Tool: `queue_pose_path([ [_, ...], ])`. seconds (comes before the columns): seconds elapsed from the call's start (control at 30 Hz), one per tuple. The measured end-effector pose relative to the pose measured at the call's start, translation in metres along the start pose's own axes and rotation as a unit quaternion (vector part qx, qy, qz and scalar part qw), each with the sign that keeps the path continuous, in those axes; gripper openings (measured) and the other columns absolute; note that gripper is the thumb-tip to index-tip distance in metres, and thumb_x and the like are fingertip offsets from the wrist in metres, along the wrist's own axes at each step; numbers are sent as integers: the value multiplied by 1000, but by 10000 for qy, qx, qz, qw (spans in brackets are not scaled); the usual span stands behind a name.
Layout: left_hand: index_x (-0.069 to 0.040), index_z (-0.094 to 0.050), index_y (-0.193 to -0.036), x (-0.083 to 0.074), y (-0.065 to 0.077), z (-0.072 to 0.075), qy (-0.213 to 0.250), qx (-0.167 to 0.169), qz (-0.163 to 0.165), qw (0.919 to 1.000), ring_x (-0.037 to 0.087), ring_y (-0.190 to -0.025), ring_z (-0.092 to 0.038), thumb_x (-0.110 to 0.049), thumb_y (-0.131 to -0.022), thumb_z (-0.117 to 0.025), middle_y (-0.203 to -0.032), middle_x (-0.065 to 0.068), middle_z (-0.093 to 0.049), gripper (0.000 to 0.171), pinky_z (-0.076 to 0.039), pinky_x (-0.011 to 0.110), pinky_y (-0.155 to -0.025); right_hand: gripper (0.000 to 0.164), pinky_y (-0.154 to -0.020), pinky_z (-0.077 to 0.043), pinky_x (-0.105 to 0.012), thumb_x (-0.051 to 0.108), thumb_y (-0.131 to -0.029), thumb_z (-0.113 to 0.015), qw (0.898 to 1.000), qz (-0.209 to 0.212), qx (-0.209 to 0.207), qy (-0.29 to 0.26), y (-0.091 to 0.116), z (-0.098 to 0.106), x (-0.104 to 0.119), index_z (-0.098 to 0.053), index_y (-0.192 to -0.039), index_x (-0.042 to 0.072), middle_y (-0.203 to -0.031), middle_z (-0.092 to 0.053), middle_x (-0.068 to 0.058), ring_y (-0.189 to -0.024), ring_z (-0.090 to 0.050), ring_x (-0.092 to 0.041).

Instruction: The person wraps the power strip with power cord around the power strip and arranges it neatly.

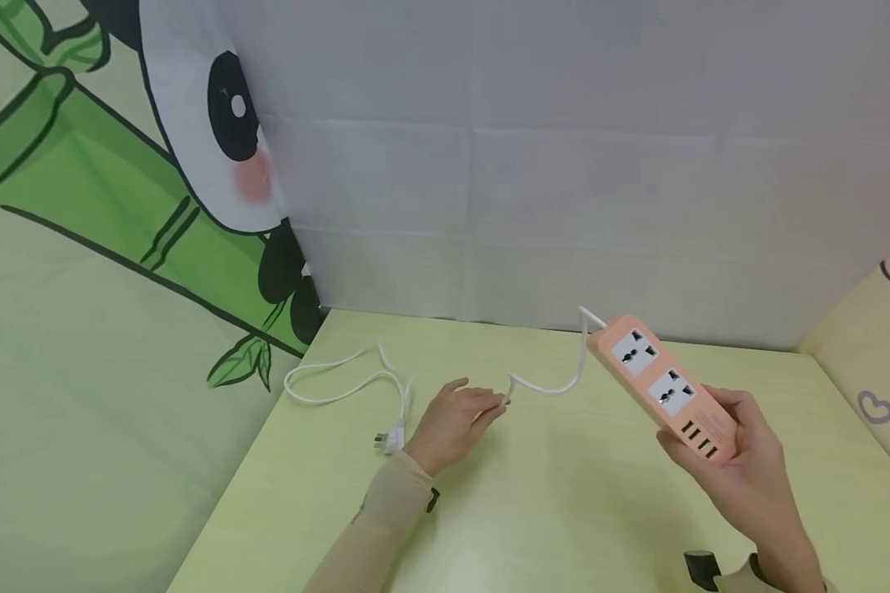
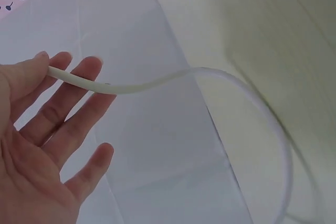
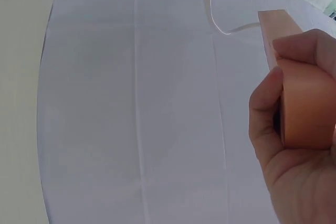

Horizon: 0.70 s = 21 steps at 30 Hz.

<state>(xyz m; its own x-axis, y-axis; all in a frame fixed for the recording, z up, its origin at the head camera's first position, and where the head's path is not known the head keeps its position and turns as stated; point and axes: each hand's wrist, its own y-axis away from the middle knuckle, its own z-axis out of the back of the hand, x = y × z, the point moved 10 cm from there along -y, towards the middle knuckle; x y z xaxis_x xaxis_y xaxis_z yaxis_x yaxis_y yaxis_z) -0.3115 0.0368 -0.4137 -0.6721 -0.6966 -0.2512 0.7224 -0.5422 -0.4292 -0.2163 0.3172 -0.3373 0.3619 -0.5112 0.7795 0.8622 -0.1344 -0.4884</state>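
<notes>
An orange power strip with white socket panels and several USB slots is held above the table, tilted, in my right hand. In the right wrist view, the fingers and thumb wrap around the power strip's orange end. Its white cable leaves the far end and runs down to my left hand. There, thumb and forefinger pinch the cable, while the other fingers spread loosely beneath it. More cable loops on the table, ending at a white plug beside the left wrist.
The pale yellow table meets a grey-white cloth backdrop at its back edge. A printed green bamboo curtain hangs on the left. At the right stands a cream panel with a heart.
</notes>
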Motion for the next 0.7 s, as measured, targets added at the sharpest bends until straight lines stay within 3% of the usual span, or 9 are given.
queue_pose_path([
  [0.2,-17,-77,-117,-13,-12,4,-11,19,-134,9999,12,-82,-70,-27,-102,-63,-91,-3,-76,24,-47,40,-109,67,-54,-48,-16,-17,-74,-80,10000,-64,-23,1,-23,8,-20,-55,-128,13,-101,-63,15,-67,-57,-2],
  [0.33,-16,-77,-117,-18,-13,14,196,35,-132,9997,10,-70,-59,-26,-100,-65,-81,-5,-69,23,-54,27,-81,65,-56,-48,-15,-13,-75,-80,9999,-126,-30,96,-32,10,-29,-54,-129,13,-102,-63,17,-69,-57,-2],
  [0.43,-16,-77,-117,-22,-15,23,360,-47,-129,9993,7,-64,-48,-25,-100,-66,-77,-6,-62,23,-41,18,-60,65,-56,-48,-15,-9,-77,-81,9993,-259,-51,246,-39,13,-38,-53,-131,12,-101,-63,21,-69,-57,-1],
  [0.7,-16,-78,-115,-28,-23,37,260,-464,-283,9982,5,-61,-43,-24,-99,-68,-76,-6,-54,21,-36,14,-58,64,-56,-47,-15,-2,-80,-81,9970,-537,-102,544,-54,20,-57,-50,-135,4,-101,-60,28,-69,-56,-1],
])
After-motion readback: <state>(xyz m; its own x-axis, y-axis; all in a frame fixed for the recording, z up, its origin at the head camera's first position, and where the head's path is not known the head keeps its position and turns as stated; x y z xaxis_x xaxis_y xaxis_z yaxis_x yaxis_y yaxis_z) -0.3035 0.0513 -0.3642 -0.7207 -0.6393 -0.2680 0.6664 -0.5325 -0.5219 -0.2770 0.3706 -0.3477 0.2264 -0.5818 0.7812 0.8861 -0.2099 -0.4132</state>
